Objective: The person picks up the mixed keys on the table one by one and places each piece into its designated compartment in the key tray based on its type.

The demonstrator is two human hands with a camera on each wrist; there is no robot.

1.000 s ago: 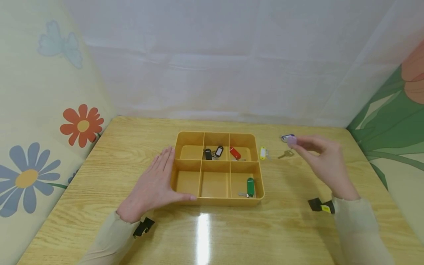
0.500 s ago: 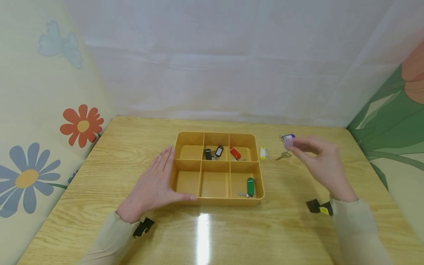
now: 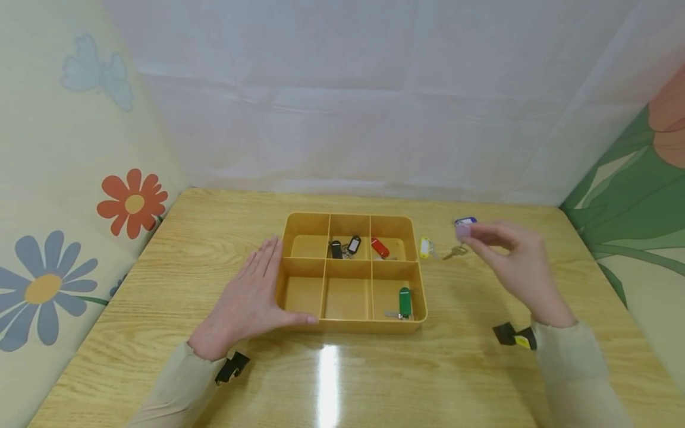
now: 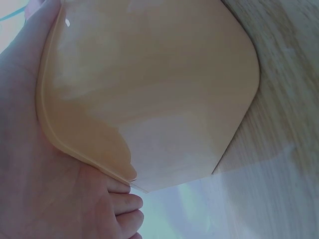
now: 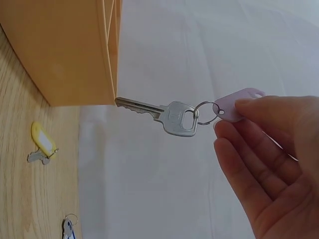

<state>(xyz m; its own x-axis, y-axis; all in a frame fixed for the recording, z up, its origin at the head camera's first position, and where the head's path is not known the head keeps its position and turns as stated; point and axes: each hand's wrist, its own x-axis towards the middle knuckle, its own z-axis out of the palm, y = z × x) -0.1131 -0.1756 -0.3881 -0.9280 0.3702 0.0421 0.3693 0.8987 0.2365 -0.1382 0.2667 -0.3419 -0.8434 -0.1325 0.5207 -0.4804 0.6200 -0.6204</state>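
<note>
My right hand pinches a light purple key tag between thumb and fingers, above the table to the right of the organizer. A silver key dangles from the tag on a metal ring. With straight fingers, my left hand lies along the left side of the yellow six-compartment organizer, thumb at its front rim. Inside, two black key tags share the back middle compartment. A red key tag lies in the back right one, a green key tag in the front right.
On the wooden table, a yellow key tag with a key lies just right of the organizer. Farther right and back is a blue key tag. A white sheet hangs behind, and printed floral panels flank both sides.
My right hand has moved slightly left, carrying the purple key tag and its key toward the organizer. My left hand and the organizer have stayed in place.
</note>
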